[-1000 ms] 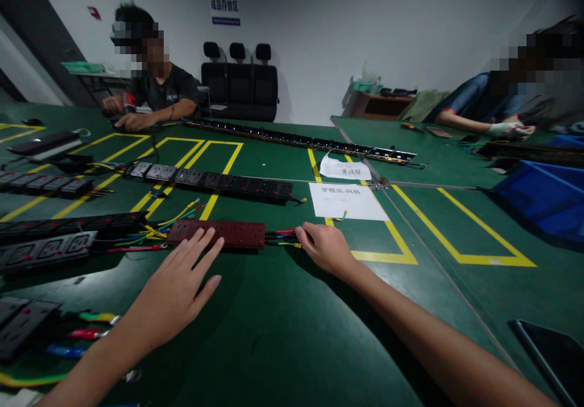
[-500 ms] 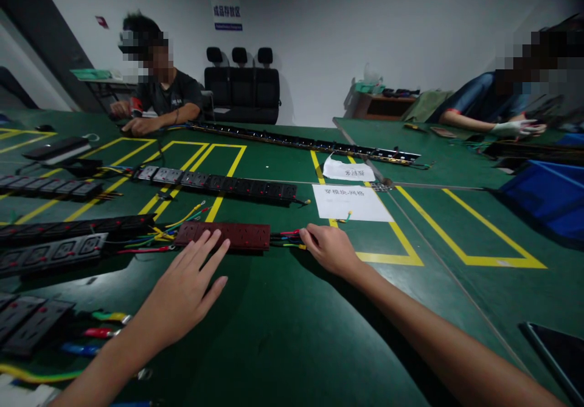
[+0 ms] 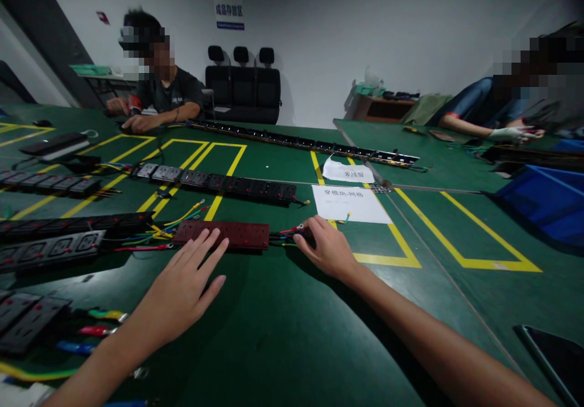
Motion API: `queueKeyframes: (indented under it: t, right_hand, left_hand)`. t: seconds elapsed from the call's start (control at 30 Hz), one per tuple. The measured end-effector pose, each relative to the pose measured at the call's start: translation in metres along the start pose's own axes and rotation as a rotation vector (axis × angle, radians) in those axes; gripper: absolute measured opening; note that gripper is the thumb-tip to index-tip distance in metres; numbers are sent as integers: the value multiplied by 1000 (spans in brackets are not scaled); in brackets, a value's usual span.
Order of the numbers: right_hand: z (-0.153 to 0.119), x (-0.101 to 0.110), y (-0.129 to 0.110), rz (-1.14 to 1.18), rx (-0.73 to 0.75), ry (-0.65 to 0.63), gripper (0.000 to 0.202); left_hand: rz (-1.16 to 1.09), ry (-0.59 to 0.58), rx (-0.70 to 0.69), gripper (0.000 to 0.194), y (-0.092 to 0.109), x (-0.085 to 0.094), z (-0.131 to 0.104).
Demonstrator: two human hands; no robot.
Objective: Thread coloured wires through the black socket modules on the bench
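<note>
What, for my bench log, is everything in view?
flat plastic socket strip: one, dark red, centre
long plastic socket strips: five or more, mostly black, left half
slender long strip: one, black, far side
insulated wires: many, multicoloured, by strips
paper sheets: two, white, centre right
angular bin: one, blue, right
flat slab: one, dark, lower right
seats: three, black, back wall
sign: one, white and blue, wall
people: two, dark tops, far side
table: one, green, beneath
left hand: one, over red strip
right hand: one, at wires
</note>
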State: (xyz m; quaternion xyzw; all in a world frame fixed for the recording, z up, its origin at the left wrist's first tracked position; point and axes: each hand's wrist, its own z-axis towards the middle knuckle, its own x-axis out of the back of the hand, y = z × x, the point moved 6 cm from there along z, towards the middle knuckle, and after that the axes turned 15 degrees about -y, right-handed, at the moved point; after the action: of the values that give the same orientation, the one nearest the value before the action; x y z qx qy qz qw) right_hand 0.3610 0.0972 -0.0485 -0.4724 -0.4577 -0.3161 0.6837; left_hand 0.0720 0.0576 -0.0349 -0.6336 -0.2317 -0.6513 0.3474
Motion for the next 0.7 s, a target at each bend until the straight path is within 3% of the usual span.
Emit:
queueKeyframes:
  t: [0.13, 0.23, 0.43, 0.7]
  right_hand:
    - [-2, 7, 0, 82, 44, 113, 19]
    - [-1, 3, 3, 91, 54, 92, 18]
    - [3, -3, 19, 224, -75, 73, 15]
    - [3, -1, 9, 255, 33, -25, 21]
  left_hand:
    - [-4, -8, 8, 64, 0, -1, 0]
    - [-19, -16, 11, 65, -1, -1, 0]
    - [-29, -23, 21, 65, -2, -2, 1]
    - [-14, -27, 21, 65, -2, -3, 0]
